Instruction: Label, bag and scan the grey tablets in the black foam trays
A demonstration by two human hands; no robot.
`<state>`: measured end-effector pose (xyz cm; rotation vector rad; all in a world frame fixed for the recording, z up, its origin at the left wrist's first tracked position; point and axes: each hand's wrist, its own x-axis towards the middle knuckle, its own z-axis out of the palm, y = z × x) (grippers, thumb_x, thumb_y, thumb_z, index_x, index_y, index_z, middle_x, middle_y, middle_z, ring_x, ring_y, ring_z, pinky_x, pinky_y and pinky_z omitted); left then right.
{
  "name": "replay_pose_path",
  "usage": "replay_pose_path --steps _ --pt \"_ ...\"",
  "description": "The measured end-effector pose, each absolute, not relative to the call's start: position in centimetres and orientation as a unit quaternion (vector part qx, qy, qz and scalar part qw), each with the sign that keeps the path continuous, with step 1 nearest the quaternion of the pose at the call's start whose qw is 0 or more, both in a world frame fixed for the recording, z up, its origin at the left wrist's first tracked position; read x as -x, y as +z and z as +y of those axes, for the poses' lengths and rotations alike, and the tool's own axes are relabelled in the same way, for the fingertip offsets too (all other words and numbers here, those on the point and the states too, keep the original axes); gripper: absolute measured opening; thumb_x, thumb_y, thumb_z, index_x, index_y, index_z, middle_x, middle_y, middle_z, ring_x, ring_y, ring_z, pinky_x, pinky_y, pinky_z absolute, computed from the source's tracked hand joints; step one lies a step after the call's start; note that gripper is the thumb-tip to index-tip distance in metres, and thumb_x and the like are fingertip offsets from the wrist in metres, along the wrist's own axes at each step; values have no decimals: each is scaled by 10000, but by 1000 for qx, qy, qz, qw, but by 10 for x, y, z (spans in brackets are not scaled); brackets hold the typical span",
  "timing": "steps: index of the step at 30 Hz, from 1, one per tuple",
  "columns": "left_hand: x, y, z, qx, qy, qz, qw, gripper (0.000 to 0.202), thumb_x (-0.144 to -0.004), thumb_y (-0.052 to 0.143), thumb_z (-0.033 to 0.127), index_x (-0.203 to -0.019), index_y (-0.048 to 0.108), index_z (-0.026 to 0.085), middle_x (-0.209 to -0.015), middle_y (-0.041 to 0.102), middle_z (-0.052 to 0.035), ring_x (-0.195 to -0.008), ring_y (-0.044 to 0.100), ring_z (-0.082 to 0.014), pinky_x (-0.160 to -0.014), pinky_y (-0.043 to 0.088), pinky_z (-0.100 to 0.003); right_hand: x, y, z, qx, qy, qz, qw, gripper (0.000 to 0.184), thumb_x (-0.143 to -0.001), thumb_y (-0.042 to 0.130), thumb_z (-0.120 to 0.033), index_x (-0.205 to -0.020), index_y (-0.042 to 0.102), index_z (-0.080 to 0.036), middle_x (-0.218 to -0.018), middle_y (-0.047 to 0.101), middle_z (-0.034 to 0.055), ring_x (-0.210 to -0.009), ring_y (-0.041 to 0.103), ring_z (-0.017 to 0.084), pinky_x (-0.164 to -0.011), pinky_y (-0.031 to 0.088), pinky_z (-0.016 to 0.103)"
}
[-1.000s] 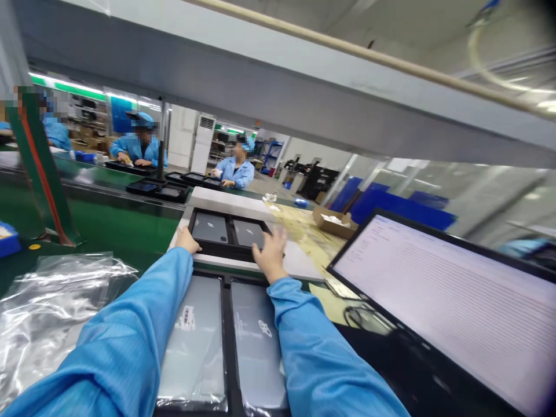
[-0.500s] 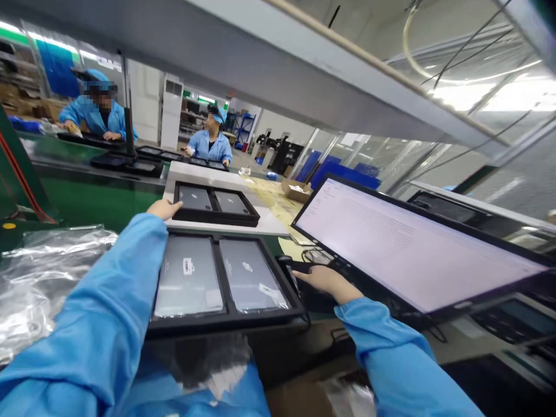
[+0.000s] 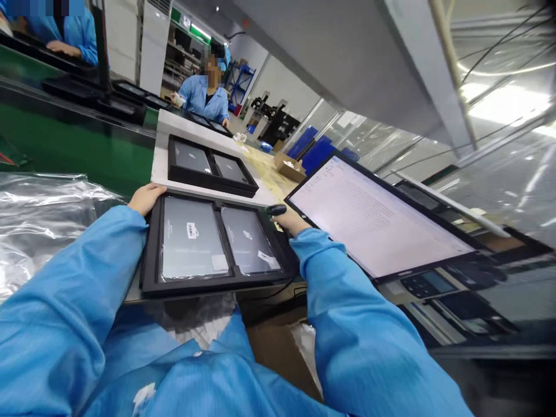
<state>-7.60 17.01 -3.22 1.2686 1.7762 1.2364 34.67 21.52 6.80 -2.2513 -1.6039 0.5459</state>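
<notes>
Blue sleeves (image 3: 360, 324) reach forward on either side of a black tray (image 3: 186, 286), which lies close in front of us with its long axis running left to right. We see two gray tablets in it, backs up and side by side, their long axes pointing away from us. The left tablet (image 3: 182, 255) bears a white barcode label (image 3: 190, 231); the right tablet (image 3: 243, 219) shows a looped logo (image 3: 247, 235) and a white sticker (image 3: 266, 259) toward its near end. The print is too small for us to read. The left hand (image 3: 146, 198) rests palm down, pressed together, at the tray's far left corner; whether it pinches the rim, we cannot tell. The right hand (image 3: 292, 221), turned inward beside the far right corner, is curled around a dark handheld device (image 3: 275, 209). Clear plastic bags (image 3: 43, 220) lie at left, while a monitor (image 3: 373, 220) with illegible lines of text tilts at right. Beyond, a second tray (image 3: 212, 183) of tablets sits on a white board (image 3: 160, 153). Farther off, we find a cardboard box (image 3: 289, 168) and a co-worker (image 3: 202, 95) in light blue.
</notes>
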Motion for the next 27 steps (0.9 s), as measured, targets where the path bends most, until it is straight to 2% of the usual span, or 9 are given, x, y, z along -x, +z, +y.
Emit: replay_pose_path --steps 3,6,8,12,20,24,27 --pt "76 -34 171 -475 473 671 318 352 -854 613 377 -1063 767 140 -1215 738 -102 -1205 637 -290 -1120 437 -344 -314 104 211 697 110 -693 145 189 -741 749 -156 -925 710 -132 -875 707 45 -872 651 201 -844 503 293" --pt "76 -35 170 -477 472 671 315 308 -862 624 372 -1023 770 153 -1199 741 -95 -1195 636 -297 -1116 438 -358 -266 123 184 471 94 -877 27 154 -701 734 -146 -852 707 -150 -793 691 6 -777 637 185 -763 475 271" --pt "76 -35 170 -481 468 672 312 287 -870 622 367 -1000 769 158 -1186 743 -92 -1190 633 -300 -1112 440 -364 -235 125 163 349 101 -930 -59 162 -692 708 -131 -852 709 -155 -777 694 -3 -717 615 162 -717 448 257" --pt "76 -37 171 -497 467 667 301 287 -883 607 372 -996 762 159 -1167 745 -87 -1172 632 -292 -1090 450 -352 -201 116 144 285 73 -948 -119 198 -696 683 -107 -888 709 -153 -777 701 9 -661 583 142 -647 404 240" --pt "75 -36 169 -509 459 670 287 341 -903 566 383 -1062 753 147 -1213 728 -103 -1176 623 -301 -1092 442 -364 -205 102 147 276 52 -952 -126 155 -727 692 -133 -881 706 -146 -782 709 22 -660 584 143 -636 398 231" --pt "74 -30 165 -507 447 679 287 330 -914 555 357 -1087 751 155 -1252 721 -89 -1217 614 -294 -1100 434 -343 -214 105 151 257 97 -960 -56 168 -736 680 -122 -902 701 -141 -817 709 10 -715 612 141 -692 444 223" --pt "75 -25 162 -508 428 692 283 352 -917 547 364 -1126 746 163 -1254 722 -73 -1229 614 -285 -1097 443 -330 -249 117 178 390 97 -915 38 175 -746 724 -153 -918 699 -137 -841 713 24 -756 646 165 -736 496 252"
